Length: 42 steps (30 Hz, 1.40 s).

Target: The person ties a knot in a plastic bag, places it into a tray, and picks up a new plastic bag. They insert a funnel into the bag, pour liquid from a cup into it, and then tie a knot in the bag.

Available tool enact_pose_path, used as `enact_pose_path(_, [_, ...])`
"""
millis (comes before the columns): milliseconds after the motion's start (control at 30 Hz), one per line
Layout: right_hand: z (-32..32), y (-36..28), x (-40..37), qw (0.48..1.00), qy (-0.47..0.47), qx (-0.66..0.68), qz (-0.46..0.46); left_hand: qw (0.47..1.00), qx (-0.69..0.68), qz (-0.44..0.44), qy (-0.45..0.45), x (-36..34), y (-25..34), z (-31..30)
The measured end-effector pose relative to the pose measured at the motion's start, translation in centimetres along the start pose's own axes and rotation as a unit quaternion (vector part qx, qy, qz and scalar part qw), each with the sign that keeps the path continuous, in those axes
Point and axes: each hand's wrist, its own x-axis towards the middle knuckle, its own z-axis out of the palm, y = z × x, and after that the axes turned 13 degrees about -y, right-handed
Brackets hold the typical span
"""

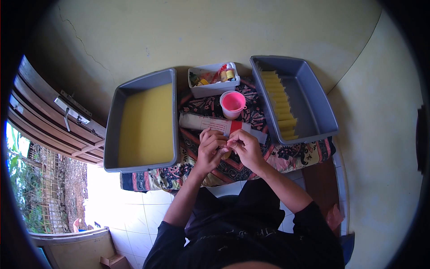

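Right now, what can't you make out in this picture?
Head view: whatever the left hand and right hand pinch is hidden by their fingers.
Head view: bottle labels in the white box are too small.
Head view: print on the white roll is blurred, partly under the hands.

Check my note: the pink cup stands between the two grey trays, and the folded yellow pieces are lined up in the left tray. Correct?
Not quite. The head view shows the folded yellow pieces lined up in the right tray; the left tray holds only a flat yellow layer. The pink cup does stand between the two grey trays.
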Motion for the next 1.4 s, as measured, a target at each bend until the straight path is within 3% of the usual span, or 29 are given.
enact_pose_path(100, [-0.2,-1.2,0.7,0.996,0.046,0.071,0.022,0.999,-0.035,0.003,-0.021,0.9,1.0,-1.0])
enact_pose_path(400, [-1.3,-3.1,0.7,0.985,0.049,0.167,-0.017,0.999,0.018,0.015,-0.038,1.8,2.3,-2.3])
enact_pose_path(500, [-1.3,-3.0,0.7,0.987,0.009,0.159,-0.012,0.999,-0.032,0.013,-0.004,2.0,1.9,-1.4])
enact_pose_path(567, [-1.1,-3.1,0.5,0.99,-0.001,0.139,-0.011,0.968,-0.238,-0.051,0.055,2.0,1.7,0.0])
enact_pose_path(700, [-1.4,-3.0,0.4,0.99,0.0,0.139,-0.007,0.973,-0.226,-0.044,0.009,2.0,0.9,-0.2])
enact_pose_path(900, [-2.4,-4.6,0.6,0.981,0.023,0.193,0.02,0.996,-0.076,0.02,-0.043,2.7,1.4,-1.9])
enact_pose_path(967, [-2.9,-5.2,0.7,0.965,0.028,0.254,0.062,0.997,-0.059,-0.003,-0.053,2.8,1.6,-2.4])
enact_pose_path(1400, [-1.9,-2.0,0.8,0.974,-0.013,0.211,0.08,0.989,-0.095,-0.1,-0.049,0.9,-1.0,-1.1])
